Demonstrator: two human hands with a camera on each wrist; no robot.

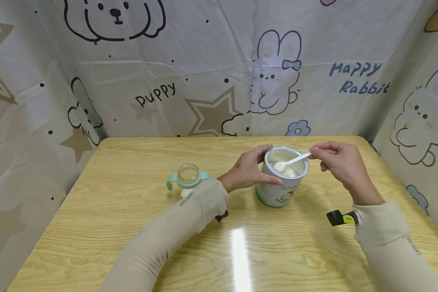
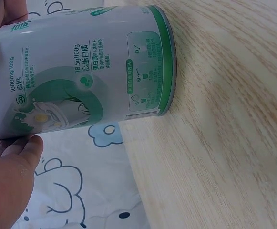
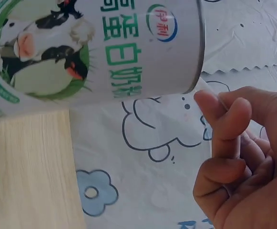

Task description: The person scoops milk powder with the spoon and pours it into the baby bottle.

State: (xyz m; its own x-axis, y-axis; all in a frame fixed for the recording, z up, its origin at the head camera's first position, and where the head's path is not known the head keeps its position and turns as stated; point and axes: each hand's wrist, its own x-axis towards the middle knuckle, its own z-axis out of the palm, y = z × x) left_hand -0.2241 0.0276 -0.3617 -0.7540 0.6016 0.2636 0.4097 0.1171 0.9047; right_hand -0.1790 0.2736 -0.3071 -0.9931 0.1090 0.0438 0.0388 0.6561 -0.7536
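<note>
A white and green milk powder can (image 1: 282, 192) stands on the table with its top uncovered and pale powder (image 1: 289, 172) inside. My left hand (image 1: 246, 170) grips it near the rim, thumb on the near side and fingers round the far side. Between thumb and fingers, my right hand (image 1: 341, 162) pinches the handle of a white scoop (image 1: 298, 158). The scoop's bowl, heaped with powder, is within the can's mouth. In the right wrist view the can's front (image 3: 95, 52) shows cows, and the fingers of my right hand (image 3: 243, 143) are beside its rim.
Left of the can, a baby bottle (image 1: 188, 174) with a mint-green handled collar stands without a top. A whitish item (image 1: 186, 193) beside it is partly covered by my left sleeve. A printed cloth (image 1: 204, 73) hangs behind the wooden table (image 1: 131, 162).
</note>
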